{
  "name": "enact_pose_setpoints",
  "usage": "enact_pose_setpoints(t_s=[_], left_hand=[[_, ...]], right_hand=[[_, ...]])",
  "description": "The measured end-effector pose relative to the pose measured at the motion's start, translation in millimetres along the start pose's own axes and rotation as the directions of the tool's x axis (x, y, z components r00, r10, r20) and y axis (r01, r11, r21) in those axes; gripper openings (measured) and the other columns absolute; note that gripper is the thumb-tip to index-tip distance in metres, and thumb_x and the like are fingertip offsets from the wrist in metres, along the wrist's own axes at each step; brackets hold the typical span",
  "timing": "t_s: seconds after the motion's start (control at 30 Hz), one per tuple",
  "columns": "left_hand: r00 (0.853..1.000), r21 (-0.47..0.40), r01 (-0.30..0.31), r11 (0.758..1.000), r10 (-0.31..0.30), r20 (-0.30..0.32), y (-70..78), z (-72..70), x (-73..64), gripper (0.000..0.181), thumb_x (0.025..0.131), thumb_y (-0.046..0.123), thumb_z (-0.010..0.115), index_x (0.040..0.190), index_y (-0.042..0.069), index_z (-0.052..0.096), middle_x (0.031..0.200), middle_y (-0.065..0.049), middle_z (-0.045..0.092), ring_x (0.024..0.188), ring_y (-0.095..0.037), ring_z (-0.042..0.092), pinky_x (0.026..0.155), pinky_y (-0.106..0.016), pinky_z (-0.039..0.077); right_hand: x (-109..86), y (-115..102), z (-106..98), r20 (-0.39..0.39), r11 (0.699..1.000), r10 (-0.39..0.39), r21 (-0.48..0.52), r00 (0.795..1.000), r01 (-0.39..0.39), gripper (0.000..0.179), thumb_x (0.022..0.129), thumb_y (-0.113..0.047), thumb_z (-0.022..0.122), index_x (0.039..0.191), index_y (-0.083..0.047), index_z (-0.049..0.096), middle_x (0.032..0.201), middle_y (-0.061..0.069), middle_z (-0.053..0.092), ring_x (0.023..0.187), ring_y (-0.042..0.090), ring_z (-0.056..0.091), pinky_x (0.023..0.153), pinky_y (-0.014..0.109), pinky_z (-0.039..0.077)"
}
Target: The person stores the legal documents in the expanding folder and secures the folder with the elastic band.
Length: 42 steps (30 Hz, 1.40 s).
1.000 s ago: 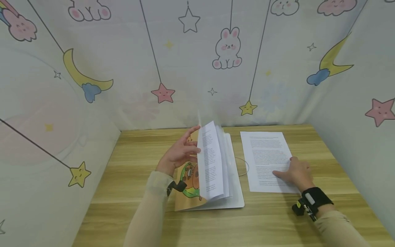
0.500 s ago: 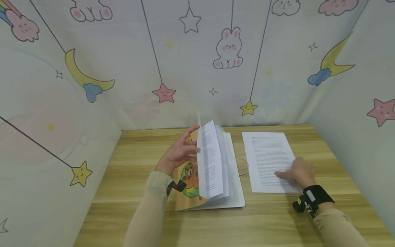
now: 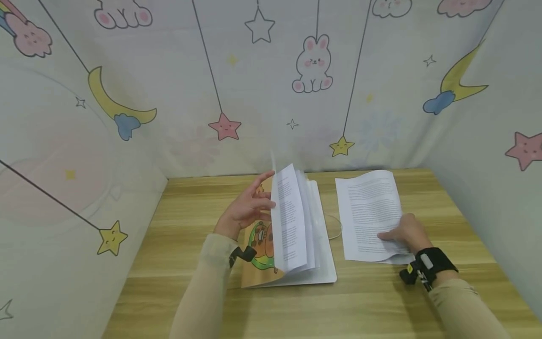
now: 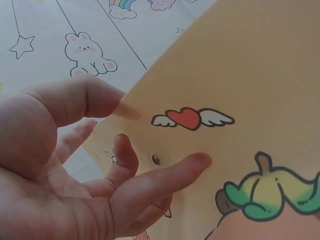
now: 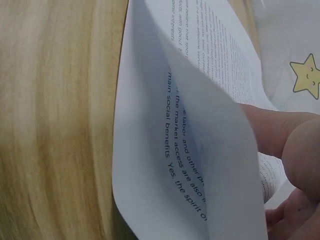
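Observation:
In the head view, a display folder [image 3: 315, 235] lies partly opened at the middle of the table, its clear sleeves and printed pages [image 3: 292, 216] standing up. My left hand [image 3: 247, 207] holds its tan, cartoon-printed cover [image 3: 262, 247] half raised. In the left wrist view the index finger hooks over the cover's edge, with the thumb on the printed face. To the right, my right hand [image 3: 407, 234] grips the side of a printed paper sheet [image 3: 368, 212], thumb on top. This sheet bows upward, and the right wrist view shows another printed sheet [image 5: 145, 150] beneath it.
The wooden table [image 3: 305, 310] ends at a fabric backdrop [image 3: 254, 150] printed with stars, moons and rabbits, which also rises along both sides. A thin elastic loop [image 3: 340, 228] sticks out from the folder's right edge. Each wrist wears a strapped camera [image 3: 408, 274].
The paper sheet lay flat and slid slightly right; now it is bent, its far edge and middle raised by my right hand. My left hand and the folder have stayed nearly still.

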<state>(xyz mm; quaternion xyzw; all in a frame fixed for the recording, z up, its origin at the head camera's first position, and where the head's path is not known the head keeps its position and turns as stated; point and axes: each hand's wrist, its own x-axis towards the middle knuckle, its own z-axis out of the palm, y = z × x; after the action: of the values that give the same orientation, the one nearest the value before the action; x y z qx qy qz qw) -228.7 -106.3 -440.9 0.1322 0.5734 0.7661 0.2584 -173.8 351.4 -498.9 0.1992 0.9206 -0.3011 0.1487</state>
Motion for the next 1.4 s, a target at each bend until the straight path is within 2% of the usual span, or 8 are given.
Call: enact_pose_setpoints(t_s=[0.17,0.27,0.37,0.47,0.67,0.93,1.17,1.4], left_hand=[[1.0,-0.005,0.015,1.0,-0.015,-0.007,-0.1,0.4,0.6,0.09,0.093,-0.014,0.06,0.16,0.041,0.036,0.134,-0.044,0.049,0.101,-0.039,0.066,0.073,-0.045,0.061],[1.0,-0.012,0.021,1.0,-0.021,-0.009,-0.1,0.7,1.0,0.09,0.093,-0.014,0.06,0.159,0.042,0.037,0.134,-0.044,0.048,0.102,-0.04,0.065,0.073,-0.046,0.061],[1.0,-0.01,0.02,1.0,-0.02,-0.009,0.2,0.8,1.2,0.09,0.093,-0.014,0.06,0.16,0.041,0.036,0.13,-0.041,0.052,0.101,-0.038,0.066,0.073,-0.047,0.061],[1.0,-0.013,0.016,1.0,-0.016,-0.008,0.4,0.3,1.4,0.09,0.093,-0.015,0.059,0.16,0.04,0.036,0.126,-0.037,0.054,0.1,-0.036,0.066,0.074,-0.047,0.061],[1.0,-0.015,0.017,1.0,-0.017,-0.019,0.4,-1.1,0.9,0.089,0.094,-0.015,0.058,0.159,0.042,0.037,0.13,-0.039,0.051,0.098,-0.035,0.067,0.074,-0.047,0.061],[1.0,0.003,0.015,1.0,-0.015,-0.012,1.9,-2.0,1.4,0.089,0.095,-0.014,0.058,0.161,0.04,0.033,0.139,-0.045,0.046,0.106,-0.042,0.065,0.075,-0.047,0.061],[1.0,-0.003,0.019,1.0,-0.019,-0.007,4.1,-0.9,1.2,0.091,0.095,-0.015,0.057,0.163,0.038,0.03,0.139,-0.045,0.045,0.107,-0.043,0.063,0.075,-0.047,0.061],[1.0,-0.002,0.024,1.0,-0.024,-0.011,3.3,-0.3,1.2,0.089,0.095,-0.014,0.059,0.159,0.042,0.035,0.141,-0.044,0.045,0.108,-0.044,0.063,0.075,-0.047,0.061]], right_hand=[[1.5,2,-1,0.024,0.998,0.015,0.066,1.0,-0.017,0.082,0.076,-0.026,0.095,0.124,0.022,0.048,0.108,0.031,0.058,0.086,0.035,0.061,0.064,0.036,0.051],[3.3,8,-2,0.016,0.996,-0.001,0.086,1.0,-0.001,0.086,0.078,-0.024,0.094,0.129,0.024,0.045,0.115,0.035,0.056,0.092,0.038,0.061,0.07,0.041,0.053],[5.3,15,-7,0.003,0.997,-0.011,0.078,1.0,0.011,0.084,0.085,-0.021,0.086,0.136,0.026,0.038,0.122,0.04,0.052,0.101,0.044,0.058,0.082,0.05,0.052],[6.8,22,-13,0.012,0.996,-0.001,0.084,1.0,0.0,0.072,0.095,-0.017,0.073,0.14,0.026,0.036,0.126,0.041,0.051,0.105,0.045,0.055,0.087,0.053,0.049],[8.0,31,-20,-0.004,0.983,0.014,0.184,1.0,-0.013,0.051,0.103,-0.009,0.061,0.14,0.022,0.045,0.124,0.035,0.057,0.101,0.037,0.058,0.077,0.04,0.05],[9.2,51,-24,-0.037,0.975,-0.007,0.221,0.999,0.015,0.063,0.103,-0.02,0.067,0.146,0.019,0.044,0.145,0.04,0.047,0.115,0.042,0.054,0.083,0.04,0.049],[4.2,64,-26,-0.062,0.962,-0.02,0.271,0.998,0.036,0.074,0.103,-0.037,0.068,0.151,0.013,0.044,0.147,0.037,0.049,0.101,0.03,0.062,0.068,0.031,0.052],[-0.8,73,-28,-0.076,0.951,-0.011,0.308,0.997,0.034,0.078,0.102,-0.043,0.067,0.153,0.012,0.043,0.144,0.036,0.054,0.087,0.014,0.064,0.066,0.03,0.056]])
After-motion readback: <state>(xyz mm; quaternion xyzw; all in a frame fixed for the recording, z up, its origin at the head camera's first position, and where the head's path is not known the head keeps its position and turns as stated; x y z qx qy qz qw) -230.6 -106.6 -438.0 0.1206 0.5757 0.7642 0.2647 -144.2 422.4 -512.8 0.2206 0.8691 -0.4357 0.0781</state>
